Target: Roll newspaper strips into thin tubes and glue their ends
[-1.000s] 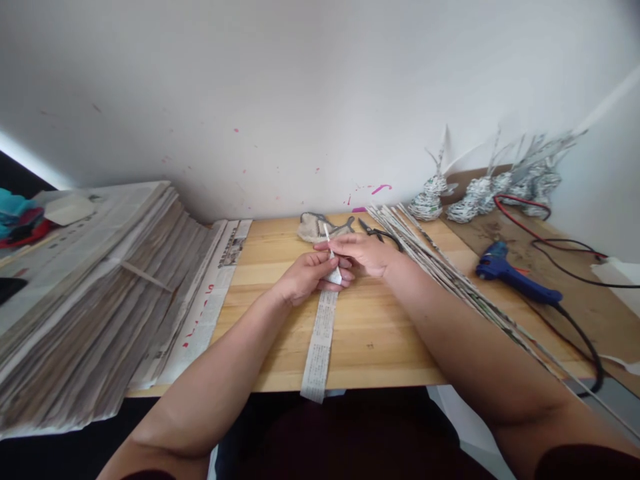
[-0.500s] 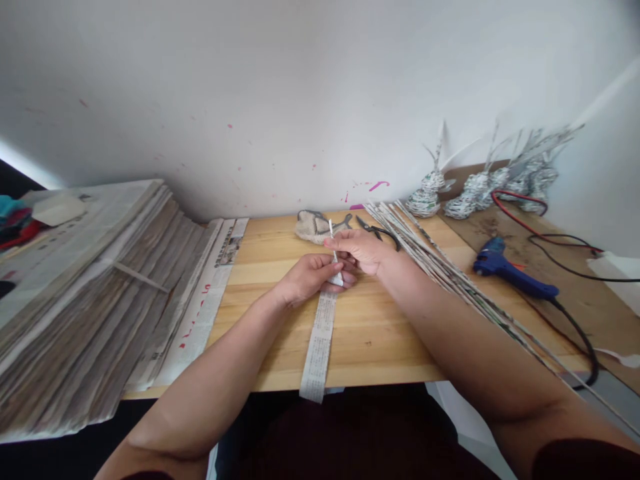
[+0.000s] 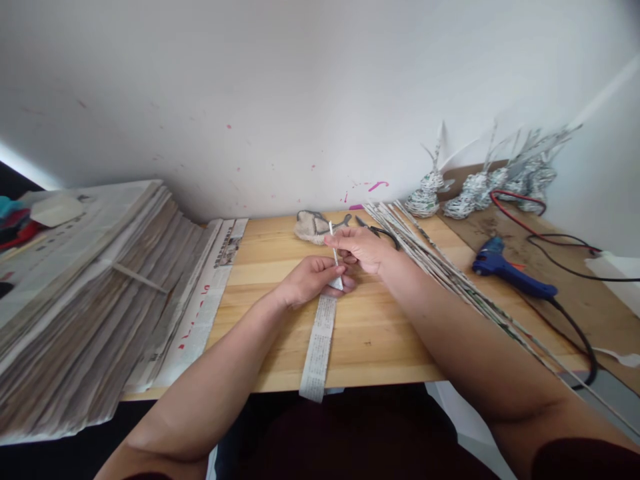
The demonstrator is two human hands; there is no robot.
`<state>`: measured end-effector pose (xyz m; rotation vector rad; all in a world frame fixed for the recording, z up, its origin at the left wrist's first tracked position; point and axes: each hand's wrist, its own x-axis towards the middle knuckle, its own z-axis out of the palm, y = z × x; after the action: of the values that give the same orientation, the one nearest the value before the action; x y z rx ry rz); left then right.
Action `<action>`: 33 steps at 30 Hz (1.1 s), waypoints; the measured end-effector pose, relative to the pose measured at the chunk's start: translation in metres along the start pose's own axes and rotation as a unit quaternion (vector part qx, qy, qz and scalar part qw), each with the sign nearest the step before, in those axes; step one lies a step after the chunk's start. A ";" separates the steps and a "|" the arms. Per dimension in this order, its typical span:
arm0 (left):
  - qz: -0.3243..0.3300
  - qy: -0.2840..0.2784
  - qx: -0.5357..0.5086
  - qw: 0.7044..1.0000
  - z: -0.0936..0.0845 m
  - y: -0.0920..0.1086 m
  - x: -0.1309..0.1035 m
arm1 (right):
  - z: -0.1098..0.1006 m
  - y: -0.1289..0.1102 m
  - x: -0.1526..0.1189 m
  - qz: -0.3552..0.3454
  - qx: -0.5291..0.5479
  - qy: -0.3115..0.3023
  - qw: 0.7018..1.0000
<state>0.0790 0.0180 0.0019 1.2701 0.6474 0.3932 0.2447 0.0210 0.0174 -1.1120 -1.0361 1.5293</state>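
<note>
A printed newspaper strip (image 3: 318, 347) runs from my hands down over the table's front edge, its upper end rolled into a thin white tube. My left hand (image 3: 316, 279) pinches the strip where the flat part meets the tube. Just above and to the right, my right hand (image 3: 357, 248) has its fingertips closed on the tube, whose tip points up between thumb and fingers. Behind the hands lie a beige cloth (image 3: 311, 228) and black-handled scissors (image 3: 383, 233), the latter partly hidden by my right hand.
Stacked newspapers (image 3: 100, 300) fill the left side. Rolled paper sticks (image 3: 440, 273) lie on the wooden table (image 3: 385, 347) under my right forearm. Farther right are a blue glue gun (image 3: 517, 273) with its cable and several woven paper figures (image 3: 425, 195) by the wall.
My left hand has shifted slightly down, and more of the white tube shows between the two hands. My right hand has barely moved.
</note>
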 end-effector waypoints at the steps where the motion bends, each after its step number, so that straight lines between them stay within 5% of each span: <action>1: 0.001 -0.001 -0.002 1.000 0.000 0.000 0.000 | -0.001 0.000 -0.001 -0.003 -0.004 -0.010 1.000; 6: 0.002 0.006 -0.016 1.000 -0.001 0.002 -0.001 | -0.010 0.001 0.000 -0.011 -0.050 -0.116 0.992; 12: -0.004 0.006 -0.012 1.000 0.000 0.001 0.000 | -0.008 0.000 0.002 -0.010 -0.019 -0.014 1.000; 18: 0.000 0.008 -0.011 1.000 -0.001 0.001 0.000 | -0.009 -0.005 -0.004 -0.019 -0.074 -0.105 0.992; 23: -0.024 0.005 -0.007 1.000 0.003 0.001 -0.001 | -0.005 -0.003 -0.001 -0.014 -0.053 0.011 0.998; 29: -0.010 -0.007 -0.034 0.999 -0.001 -0.002 0.000 | -0.010 -0.003 -0.004 -0.013 -0.074 -0.106 0.992; 33: -0.025 -0.006 -0.035 0.999 0.000 -0.001 0.000 | -0.010 -0.001 -0.002 -0.019 -0.079 -0.078 0.994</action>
<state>0.0794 0.0178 0.0014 1.1859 0.6495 0.3643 0.2548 0.0204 0.0162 -1.0857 -1.2962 1.5442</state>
